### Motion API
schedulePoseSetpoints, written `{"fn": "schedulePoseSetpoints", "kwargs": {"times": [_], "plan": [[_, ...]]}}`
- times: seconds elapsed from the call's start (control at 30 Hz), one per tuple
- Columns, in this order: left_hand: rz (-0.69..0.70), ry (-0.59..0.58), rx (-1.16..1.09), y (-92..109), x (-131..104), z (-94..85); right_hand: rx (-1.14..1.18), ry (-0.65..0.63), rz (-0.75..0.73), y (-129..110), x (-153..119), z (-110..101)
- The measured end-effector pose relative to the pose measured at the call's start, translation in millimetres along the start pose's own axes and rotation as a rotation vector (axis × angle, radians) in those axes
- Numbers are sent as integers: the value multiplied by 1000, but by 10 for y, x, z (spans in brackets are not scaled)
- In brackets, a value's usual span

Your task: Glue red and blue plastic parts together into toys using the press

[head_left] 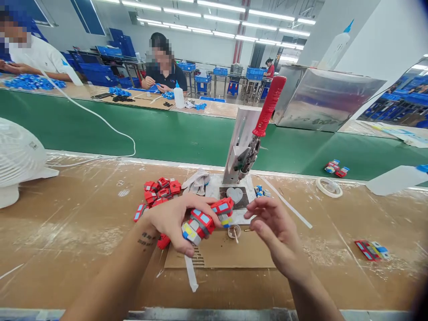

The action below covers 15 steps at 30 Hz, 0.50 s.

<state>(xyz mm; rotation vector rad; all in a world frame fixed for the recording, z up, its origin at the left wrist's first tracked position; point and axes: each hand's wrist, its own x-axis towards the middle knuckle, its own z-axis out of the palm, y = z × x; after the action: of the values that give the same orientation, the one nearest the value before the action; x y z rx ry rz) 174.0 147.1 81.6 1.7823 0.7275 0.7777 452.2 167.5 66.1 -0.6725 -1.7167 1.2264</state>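
Observation:
My left hand [174,218] is closed around two small red toy vehicle parts with light-blue windows. The nearer toy part [201,219] has a yellow and white end pointing toward me; the other toy part [223,206] sticks out past my fingers. To the right, my right hand [277,234] is held in the air with fingers apart and nothing in it. Between the hands stands a small clear cup [234,231] with a swab in it. Beyond them is a toggle press with a red handle [270,107], and a grey heart-shaped piece [234,195] lies on its base.
Red toy parts [162,189] are piled at left beside a white glove [197,182]. Cardboard [240,256] lies underneath. At right are a tape roll [329,187], a finished-looking toy [372,250] and a white bottle [391,180]. A white fan [20,156] stands left; people sit across the green belt [167,129].

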Motion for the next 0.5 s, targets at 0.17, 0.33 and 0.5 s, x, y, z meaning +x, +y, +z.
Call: {"fn": "schedulePoseSetpoints", "kwargs": {"times": [0.17,0.33,0.5], "plan": [[88,-53,-28,58,258,262,228,-12,187,112,-124,140],[132,48,-71,-33,358,390,51,233,-33,117,-201,163],[21,114,-326,-137,287,466,-405,394,-553,308,-381,20]]}}
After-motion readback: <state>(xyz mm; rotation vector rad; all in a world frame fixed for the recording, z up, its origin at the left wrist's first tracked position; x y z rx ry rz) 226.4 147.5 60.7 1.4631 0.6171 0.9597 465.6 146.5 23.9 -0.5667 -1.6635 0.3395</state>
